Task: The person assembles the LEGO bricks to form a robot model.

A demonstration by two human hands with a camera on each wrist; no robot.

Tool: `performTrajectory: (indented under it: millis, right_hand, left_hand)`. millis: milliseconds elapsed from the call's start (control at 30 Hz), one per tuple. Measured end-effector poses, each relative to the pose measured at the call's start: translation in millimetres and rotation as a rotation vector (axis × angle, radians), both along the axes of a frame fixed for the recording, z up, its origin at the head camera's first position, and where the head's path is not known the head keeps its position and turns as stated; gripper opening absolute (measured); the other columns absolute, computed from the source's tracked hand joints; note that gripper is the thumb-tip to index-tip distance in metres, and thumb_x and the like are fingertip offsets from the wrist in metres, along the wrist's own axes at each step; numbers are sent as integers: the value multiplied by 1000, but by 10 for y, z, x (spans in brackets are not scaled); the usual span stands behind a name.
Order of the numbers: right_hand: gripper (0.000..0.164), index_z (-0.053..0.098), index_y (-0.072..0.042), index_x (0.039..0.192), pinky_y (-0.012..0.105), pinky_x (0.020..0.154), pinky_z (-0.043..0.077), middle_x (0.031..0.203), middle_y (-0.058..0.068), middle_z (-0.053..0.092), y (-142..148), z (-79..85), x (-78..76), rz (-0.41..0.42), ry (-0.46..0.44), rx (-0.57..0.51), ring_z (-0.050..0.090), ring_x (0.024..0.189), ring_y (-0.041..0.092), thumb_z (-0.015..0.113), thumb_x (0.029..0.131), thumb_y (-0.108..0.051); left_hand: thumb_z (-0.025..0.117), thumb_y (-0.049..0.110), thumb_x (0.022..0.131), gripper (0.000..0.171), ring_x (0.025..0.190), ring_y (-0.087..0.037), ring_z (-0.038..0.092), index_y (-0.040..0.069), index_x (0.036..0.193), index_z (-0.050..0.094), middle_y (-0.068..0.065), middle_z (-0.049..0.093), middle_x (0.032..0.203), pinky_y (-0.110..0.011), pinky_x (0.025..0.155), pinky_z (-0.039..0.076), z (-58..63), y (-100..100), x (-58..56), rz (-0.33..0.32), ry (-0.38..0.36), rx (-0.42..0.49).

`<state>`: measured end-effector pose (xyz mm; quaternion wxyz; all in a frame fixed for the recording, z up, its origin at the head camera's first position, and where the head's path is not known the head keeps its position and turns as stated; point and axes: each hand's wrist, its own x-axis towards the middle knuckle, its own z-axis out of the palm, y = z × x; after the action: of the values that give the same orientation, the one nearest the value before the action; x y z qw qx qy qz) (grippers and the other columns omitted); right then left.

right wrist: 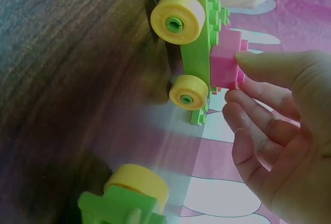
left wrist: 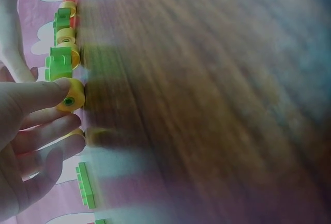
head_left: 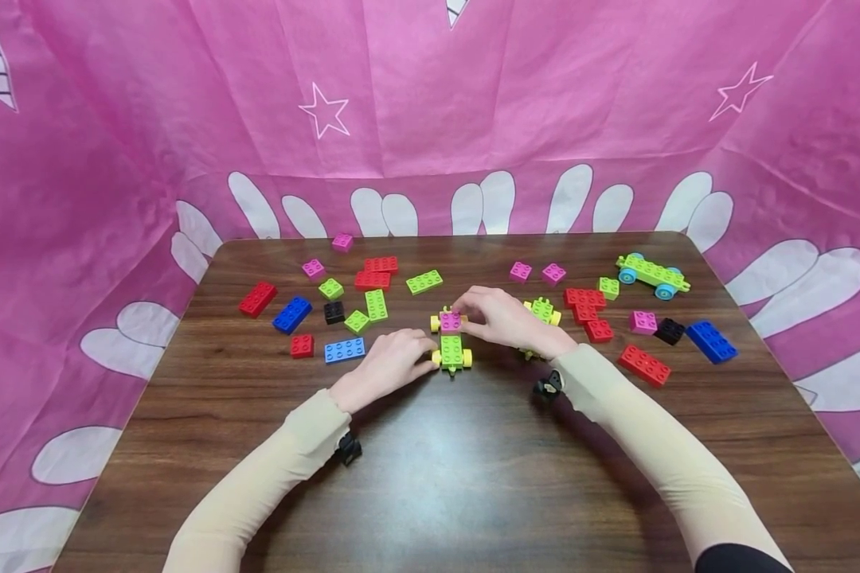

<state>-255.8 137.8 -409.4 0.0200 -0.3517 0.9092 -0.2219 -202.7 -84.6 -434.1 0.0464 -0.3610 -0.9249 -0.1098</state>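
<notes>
A lime-green car base (head_left: 451, 350) with yellow wheels stands lengthwise in the middle of the table. My left hand (head_left: 392, 360) holds it by a near-left yellow wheel (left wrist: 72, 97), the fingers bent around that side. A pink brick (right wrist: 226, 58) sits on the studs of the car's far end. Thumb and fingers of my right hand (head_left: 503, 317) pinch this brick from its right side and top. Behind the right wrist stands a second green car base (head_left: 542, 310) with yellow wheels, partly hidden.
Loose bricks lie on the left, among them a light-blue brick (head_left: 345, 350) close to the left hand. To the right are joined red bricks (head_left: 584, 302), a dark-blue brick (head_left: 713, 341) and a green car base with blue wheels (head_left: 652, 273). A pink curtain (head_left: 416, 95) hangs behind the table.
</notes>
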Motion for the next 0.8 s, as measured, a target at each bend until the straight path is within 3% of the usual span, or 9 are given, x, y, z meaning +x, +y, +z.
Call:
performTrajectory:
  millis: [200, 533, 800]
  right_hand:
    - [25, 66, -7, 107, 34, 78, 54, 102, 5, 66, -11, 69, -80, 35, 13, -17, 64, 90, 18, 67, 85, -19]
    - [27, 65, -5, 109, 38, 86, 51, 104, 8, 66, -11, 186, -434, 43, 10, 20, 63, 96, 22, 65, 88, -21]
    - [28, 63, -4, 112, 40, 91, 48, 110, 11, 66, -53, 146, -650, 36, -36, 87, 61, 102, 25, 63, 88, -19]
  left_hand:
    - [67, 28, 86, 18, 79, -13, 63, 15, 98, 71, 3, 66, 87, -30, 60, 52, 8, 0, -10, -4, -5, -2]
    - [67, 30, 86, 20, 80, -14, 64, 16, 99, 71, 3, 66, 88, -31, 61, 53, -2, 3, -13, 7, -4, -16]
    - [66, 31, 87, 21, 81, -11, 63, 17, 101, 71, 4, 66, 89, -29, 62, 53, 0, 7, -7, 11, -12, -26]
